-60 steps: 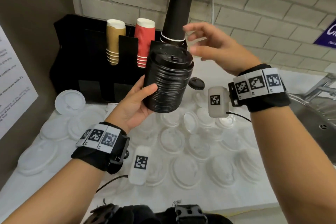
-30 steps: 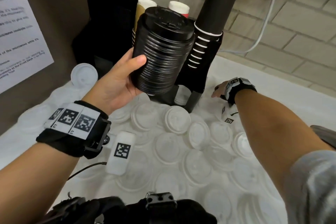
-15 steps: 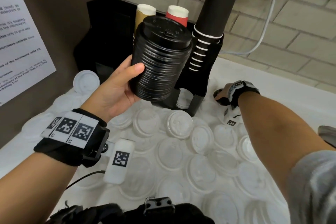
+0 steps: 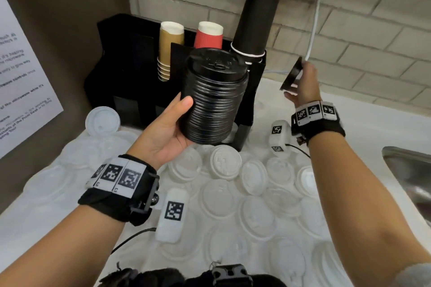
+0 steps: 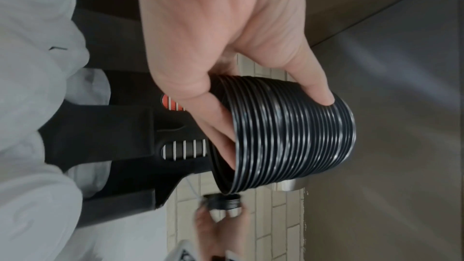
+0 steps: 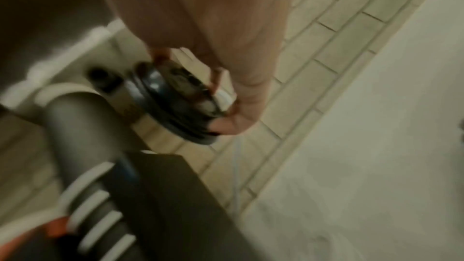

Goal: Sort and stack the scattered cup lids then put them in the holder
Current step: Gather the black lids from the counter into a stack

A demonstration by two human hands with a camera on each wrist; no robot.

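My left hand (image 4: 170,128) grips a tall stack of black cup lids (image 4: 214,95) upright in front of the black holder (image 4: 130,60); in the left wrist view the thumb and fingers wrap the stack of black lids (image 5: 288,136). My right hand (image 4: 300,86) is raised to the right of the holder and holds a single black lid (image 4: 291,74) on edge. The blurred right wrist view shows that black lid (image 6: 175,102) between my fingertips. Several white lids (image 4: 226,163) lie scattered over the white counter.
The holder carries a tan cup stack (image 4: 169,49), a red cup stack (image 4: 208,36) and a tall black cup stack (image 4: 256,18). A brick wall with a white cable (image 4: 313,21) stands behind. A steel sink (image 4: 410,170) lies at the right. A paper notice (image 4: 21,91) hangs left.
My right hand picked a black lid off the counter beside the holder and lifted it up toward the stack. The left hand kept hold of the stack and shifted slightly right.
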